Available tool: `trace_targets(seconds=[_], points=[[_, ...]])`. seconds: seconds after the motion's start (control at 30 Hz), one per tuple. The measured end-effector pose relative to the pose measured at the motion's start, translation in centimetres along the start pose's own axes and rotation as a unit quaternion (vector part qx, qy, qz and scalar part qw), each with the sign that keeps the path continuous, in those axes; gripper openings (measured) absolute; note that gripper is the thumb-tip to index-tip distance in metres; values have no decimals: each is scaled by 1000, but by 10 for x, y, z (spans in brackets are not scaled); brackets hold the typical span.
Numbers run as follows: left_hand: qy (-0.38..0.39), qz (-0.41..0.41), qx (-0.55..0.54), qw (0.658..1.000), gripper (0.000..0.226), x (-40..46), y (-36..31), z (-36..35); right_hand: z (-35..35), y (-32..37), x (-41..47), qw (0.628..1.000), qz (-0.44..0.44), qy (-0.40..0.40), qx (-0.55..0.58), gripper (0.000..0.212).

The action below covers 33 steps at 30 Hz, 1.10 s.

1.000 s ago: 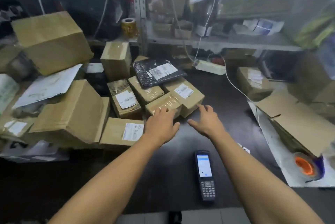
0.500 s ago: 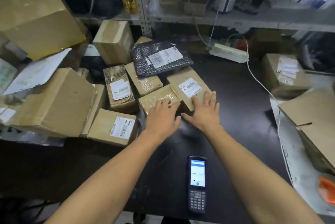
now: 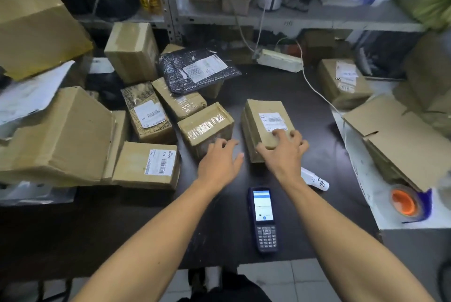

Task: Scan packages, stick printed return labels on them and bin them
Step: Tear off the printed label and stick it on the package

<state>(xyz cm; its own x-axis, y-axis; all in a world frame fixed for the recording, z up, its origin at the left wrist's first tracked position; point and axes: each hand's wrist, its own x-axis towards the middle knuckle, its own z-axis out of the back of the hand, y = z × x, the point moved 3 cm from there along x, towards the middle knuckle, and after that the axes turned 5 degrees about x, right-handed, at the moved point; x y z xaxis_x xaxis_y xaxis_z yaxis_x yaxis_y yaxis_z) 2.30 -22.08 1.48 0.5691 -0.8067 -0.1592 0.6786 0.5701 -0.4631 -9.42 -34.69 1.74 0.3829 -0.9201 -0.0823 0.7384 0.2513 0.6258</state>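
A small labelled box is gripped at its near end by the right hand, with the fingers curled over the top edge and onto the white label. The box is set on the dark table, apart from the pile of parcels to its left. The left hand is held relaxed and spread, grasping nothing, with its fingertips at the near edge of a taped box; whether they touch it cannot be told.

A handheld scanner is laid on the table between the two forearms, screen lit and facing up. A white marker is seen just right of the right wrist.

Behind the taped box, a black bubble mailer with a white label is propped across other parcels. A flat box with a barcode label is placed at the near left, beside a large carton. At the right edge, an open carton is laid over a white surface, and a tape roll with an orange core is seen below it. A shelf with clutter is set behind the table.
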Motion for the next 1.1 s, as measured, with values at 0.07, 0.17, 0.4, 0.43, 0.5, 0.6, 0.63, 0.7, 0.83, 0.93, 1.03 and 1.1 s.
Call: trace_targets(seconds=[0.07,0.17,0.4,0.43,0.5,0.6,0.63,0.7,0.83,0.93,1.03,1.1], points=[[16,59,-116,991,49,-1,1,-6,7,3,-16,999,-3,-27,31,52],[67,143,-307,938,65,-8,-3,-11,10,8,-48,998,-2,-36,53,53],[166,199,-518,815,87,-48,3,-37,-5,7,-121,999,-17,-1,44,59],[156,198,-531,809,86,-51,4,-42,-7,5,-129,999,-16,-1,41,60],[132,196,-544,805,79,-57,7,-45,-9,1,-142,1000,1,11,26,65],[112,175,-522,827,86,-66,12,-43,-3,-15,-154,997,46,44,40,64],[109,163,-509,838,87,-69,13,-42,1,-22,-156,996,54,36,67,61],[102,138,-486,857,88,-74,14,-41,10,-43,-158,993,41,-9,114,57],[72,111,-460,878,94,-81,10,-43,2,-80,-157,995,-78,54,30,66],[49,107,-451,885,101,-88,2,-45,-10,-89,-162,985,-94,141,-16,85],[21,114,-457,882,105,-97,-4,-49,-22,-90,-159,980,-100,171,-13,103],[9,126,-463,877,104,-102,-5,-52,-28,-90,-155,979,-94,177,-20,104]])
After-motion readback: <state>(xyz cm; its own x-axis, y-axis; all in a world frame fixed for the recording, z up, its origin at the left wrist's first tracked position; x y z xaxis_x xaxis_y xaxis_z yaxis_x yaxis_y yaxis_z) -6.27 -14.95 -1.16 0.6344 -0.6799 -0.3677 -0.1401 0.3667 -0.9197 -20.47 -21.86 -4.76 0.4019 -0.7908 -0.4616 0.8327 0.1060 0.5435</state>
